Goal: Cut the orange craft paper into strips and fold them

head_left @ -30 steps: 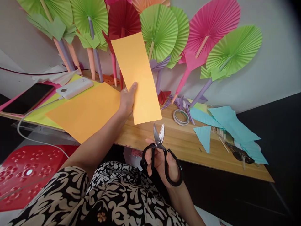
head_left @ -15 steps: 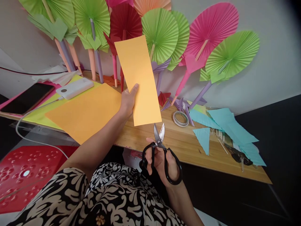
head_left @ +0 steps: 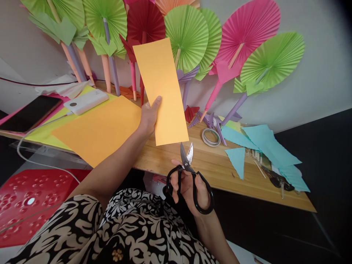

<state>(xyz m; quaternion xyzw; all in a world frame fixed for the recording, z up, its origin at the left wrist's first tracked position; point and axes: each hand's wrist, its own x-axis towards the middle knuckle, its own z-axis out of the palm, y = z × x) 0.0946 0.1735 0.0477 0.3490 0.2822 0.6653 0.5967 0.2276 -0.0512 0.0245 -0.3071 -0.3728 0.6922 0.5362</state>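
My left hand [head_left: 149, 118] pinches the left edge of an orange paper strip [head_left: 162, 91] and holds it upright above the wooden table [head_left: 209, 167]. Just below the strip's lower edge, my right hand [head_left: 189, 185] grips black-handled scissors [head_left: 189, 176] with the blades slightly apart and pointing up. The blade tips sit a little under the strip's bottom right corner. A larger orange sheet [head_left: 99, 128] lies flat on the table to the left of my left hand.
Pleated paper fans [head_left: 189, 35] in green, pink and red lean on the wall behind. A tape roll [head_left: 211, 136] and turquoise scraps [head_left: 261, 145] lie to the right. A white power bank [head_left: 85, 101] and a phone [head_left: 33, 113] lie at left. A red stool [head_left: 30, 198] stands below.
The strip and scissors have barely shifted. The scissor blades tilted slightly to the right and sit a touch closer to the strip's lower edge.
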